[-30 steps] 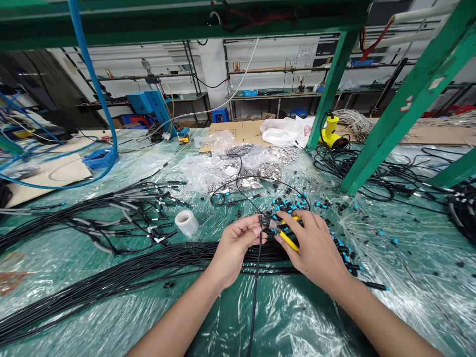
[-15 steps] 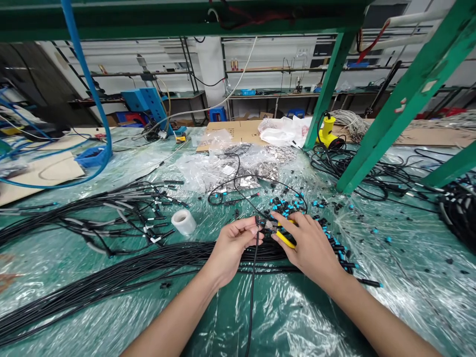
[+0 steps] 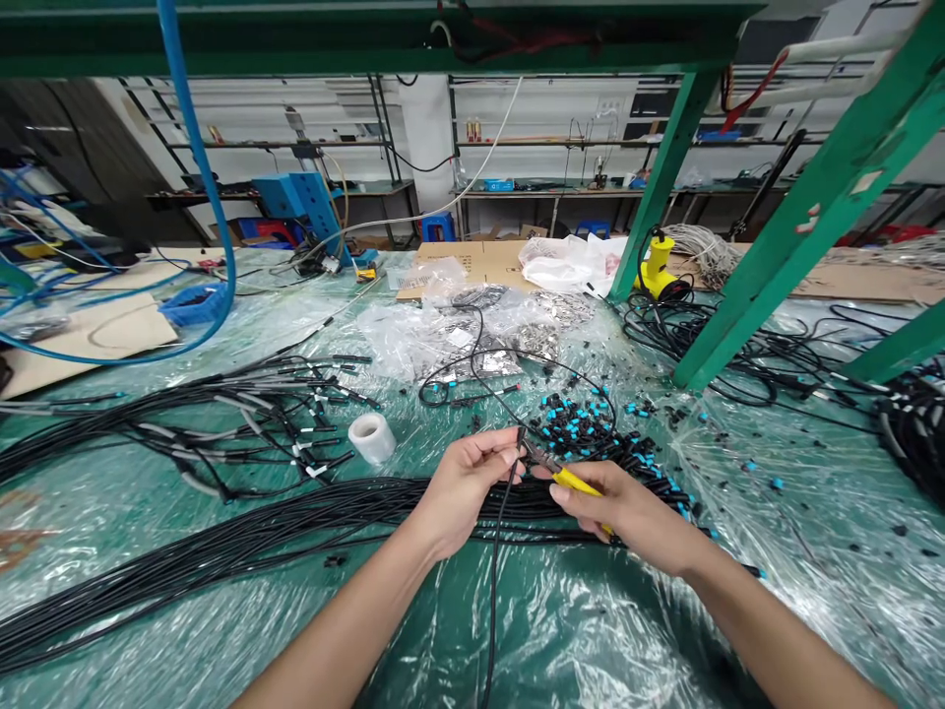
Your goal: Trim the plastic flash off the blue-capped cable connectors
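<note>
My left hand [image 3: 469, 487] pinches a thin black cable [image 3: 496, 581] near its end, and the cable hangs down past the table edge side. My right hand [image 3: 620, 504] grips yellow-handled pliers [image 3: 577, 482], their metal jaws [image 3: 537, 454] close to the cable end at my left fingertips. Beneath both hands runs a thick bundle of black cables [image 3: 295, 507]. Just beyond lies a heap of black connectors with blue collars [image 3: 580, 428]. A roll of clear tape [image 3: 371, 438] stands left of my left hand.
Clear plastic sheet [image 3: 775, 512] covers the green bench, with bags of small metal parts [image 3: 479, 335] on it. Further cable bunches [image 3: 243, 423] lie left. A green steel frame leg [image 3: 812, 217], a yellow tool [image 3: 657, 271] and a blue hose [image 3: 203, 197] stand around the bench.
My right hand has swung right and rolled, laying the pliers flatter and showing their jaws. My left hand still pinches the cable in nearly the same place.
</note>
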{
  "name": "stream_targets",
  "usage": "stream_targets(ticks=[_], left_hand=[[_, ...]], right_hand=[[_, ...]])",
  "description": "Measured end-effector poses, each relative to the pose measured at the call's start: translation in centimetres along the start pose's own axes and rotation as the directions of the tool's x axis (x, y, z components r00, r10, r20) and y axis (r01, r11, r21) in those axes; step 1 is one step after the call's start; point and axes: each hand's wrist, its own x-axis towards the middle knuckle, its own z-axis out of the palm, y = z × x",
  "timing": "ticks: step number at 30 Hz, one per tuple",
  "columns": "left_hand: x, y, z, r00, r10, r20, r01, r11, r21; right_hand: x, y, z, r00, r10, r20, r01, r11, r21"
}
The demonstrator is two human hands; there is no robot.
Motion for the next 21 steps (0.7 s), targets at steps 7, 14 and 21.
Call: stream_targets(ticks=[7,14,21], left_hand=[[-0.1,-0.1,0.1,0.999,-0.015,-0.053,0.01,0.996,-0.09],[-0.1,0.2,0.5,0.995,-0.071,-0.065,0.057,0.978,-0.202],[-0.1,-0.3,0.6,0.995,-0.072,-0.063,0.059,0.978,-0.199]], right_hand=[[0.5,0.9,1.3,0.895,-0.263,-0.359,0.023,0.833,-0.553],[1.0,1.9,1.2,0.748,-0.539,-0.387,-0.098,0.488,-0.868],[0.9,1.9,0.9,0.724,-0.583,-0.368,-0.11,0.429,-0.896]])
